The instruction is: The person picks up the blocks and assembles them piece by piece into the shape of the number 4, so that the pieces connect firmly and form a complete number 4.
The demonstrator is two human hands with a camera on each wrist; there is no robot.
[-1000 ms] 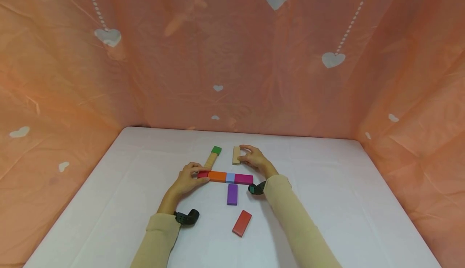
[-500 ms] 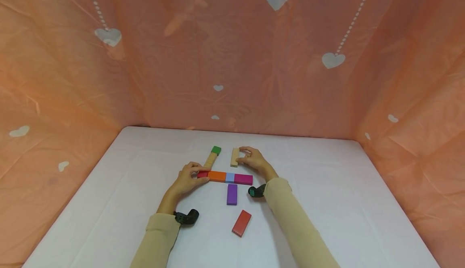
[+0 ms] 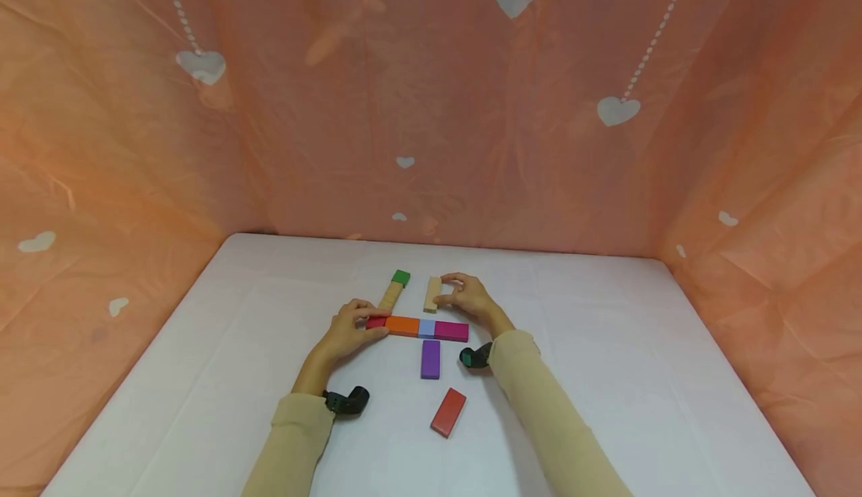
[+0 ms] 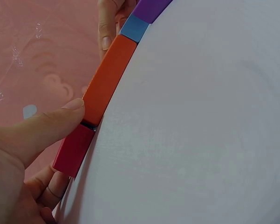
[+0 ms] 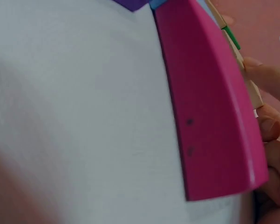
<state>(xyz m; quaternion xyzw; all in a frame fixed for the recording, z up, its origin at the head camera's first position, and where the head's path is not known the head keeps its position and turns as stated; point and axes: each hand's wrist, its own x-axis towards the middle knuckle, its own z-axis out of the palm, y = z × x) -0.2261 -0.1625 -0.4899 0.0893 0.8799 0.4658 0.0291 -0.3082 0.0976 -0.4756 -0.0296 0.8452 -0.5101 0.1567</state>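
Note:
In the head view a row of blocks lies on the table: a dark red block (image 3: 376, 322), an orange block (image 3: 402, 325), a light blue block (image 3: 427, 328) and a magenta block (image 3: 452, 331). At the row's left end my left hand (image 3: 350, 330) holds the dark red block between thumb and fingers; its thumb (image 4: 72, 105) lies by the joint with the orange one. Beyond the row, my right hand (image 3: 473, 299) grips a plain wooden block (image 3: 432, 295) from its right side, index finger near the far end and thumb near the near end.
Plain wood (image 3: 390, 297) tipped with a green block (image 3: 400, 278) slants away behind the row's left end. A purple block (image 3: 430, 359) lies just in front of the row. Nearer, a red block (image 3: 447, 412) lies tilted on the white table (image 3: 640, 377).
My right hand has slid the plain wooden block slightly left and nearer to the row. My left hand and the other blocks stay where they were.

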